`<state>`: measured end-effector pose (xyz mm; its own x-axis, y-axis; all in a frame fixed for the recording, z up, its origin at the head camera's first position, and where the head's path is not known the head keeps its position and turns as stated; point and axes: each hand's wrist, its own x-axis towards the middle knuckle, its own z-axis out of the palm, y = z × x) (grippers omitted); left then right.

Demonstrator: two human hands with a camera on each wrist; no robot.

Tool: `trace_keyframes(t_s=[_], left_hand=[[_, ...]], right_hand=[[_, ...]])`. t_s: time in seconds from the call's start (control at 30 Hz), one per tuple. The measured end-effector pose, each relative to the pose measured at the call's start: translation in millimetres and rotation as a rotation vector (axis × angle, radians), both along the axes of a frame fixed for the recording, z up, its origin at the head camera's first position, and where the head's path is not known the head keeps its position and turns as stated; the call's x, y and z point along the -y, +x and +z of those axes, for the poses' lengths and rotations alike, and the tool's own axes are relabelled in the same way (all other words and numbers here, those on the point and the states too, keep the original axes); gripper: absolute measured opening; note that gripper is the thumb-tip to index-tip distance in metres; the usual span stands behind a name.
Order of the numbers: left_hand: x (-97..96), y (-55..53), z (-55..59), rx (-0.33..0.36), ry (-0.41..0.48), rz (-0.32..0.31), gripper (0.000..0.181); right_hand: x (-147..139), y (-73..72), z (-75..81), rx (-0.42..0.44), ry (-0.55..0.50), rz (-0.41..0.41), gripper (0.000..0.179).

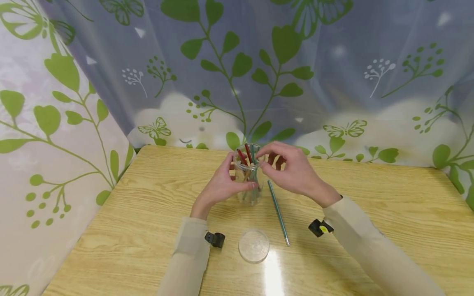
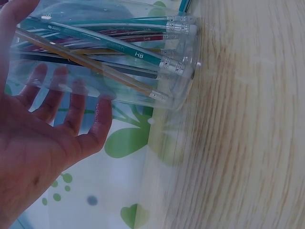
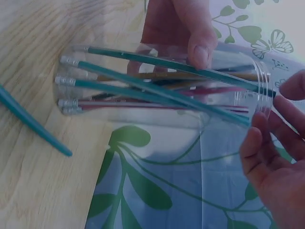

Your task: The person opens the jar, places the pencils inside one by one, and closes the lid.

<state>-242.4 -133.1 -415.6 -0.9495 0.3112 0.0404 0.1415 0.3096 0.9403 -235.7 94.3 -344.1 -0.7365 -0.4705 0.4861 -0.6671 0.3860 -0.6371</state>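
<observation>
A clear jar (image 1: 244,193) stands upright on the table near its back edge, with several green, red and yellow-brown pencils inside, eraser ends down. My left hand (image 1: 226,181) grips the jar from the left, its thumb across the front. At the jar's mouth is my right hand (image 1: 290,168), its thumb and forefinger pinching the upper end of a green pencil (image 3: 176,68) beside the rim. Another green pencil (image 1: 278,211) lies on the table to the right of the jar. Nearer me lies a round clear lid (image 1: 254,246).
The wooden table (image 1: 155,246) reaches back to a curtain (image 1: 333,74) printed with leaves and butterflies. A pale printed cloth (image 1: 44,164) hangs along the left side. Black straps with small devices sit on both wrists.
</observation>
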Motion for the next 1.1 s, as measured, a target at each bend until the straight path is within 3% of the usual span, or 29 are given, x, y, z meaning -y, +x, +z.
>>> trace_keyframes(t_s=[0.17, 0.27, 0.43, 0.57, 0.87, 1.1], left_hand=[[-0.2, -0.4, 0.2, -0.001, -0.009, 0.013, 0.084], [-0.2, -0.2, 0.9, 0.003, -0.011, 0.016, 0.084], [-0.5, 0.0, 3.0, -0.002, -0.011, 0.016, 0.086], [-0.8, -0.3, 3.2, -0.006, -0.012, 0.018, 0.091], [-2.1, 0.1, 1.8, 0.009, -0.027, 0.024, 0.103], [-1.9, 2.0, 3.1, 0.018, -0.045, 0.045, 0.095]], right_hand=[[-12.6, -4.0, -0.5, -0.098, -0.114, -0.021, 0.021], [-23.1, -6.0, -3.3, -0.074, -0.112, -0.075, 0.020], [-38.5, -5.6, -14.3, 0.067, 0.008, -0.161, 0.015], [-45.5, -4.5, -30.7, 0.192, 0.142, -0.168, 0.016], [-46.2, 0.9, -67.5, 0.270, 0.283, -0.126, 0.018], [-40.4, 7.3, -87.6, 0.311, 0.317, -0.137, 0.020]])
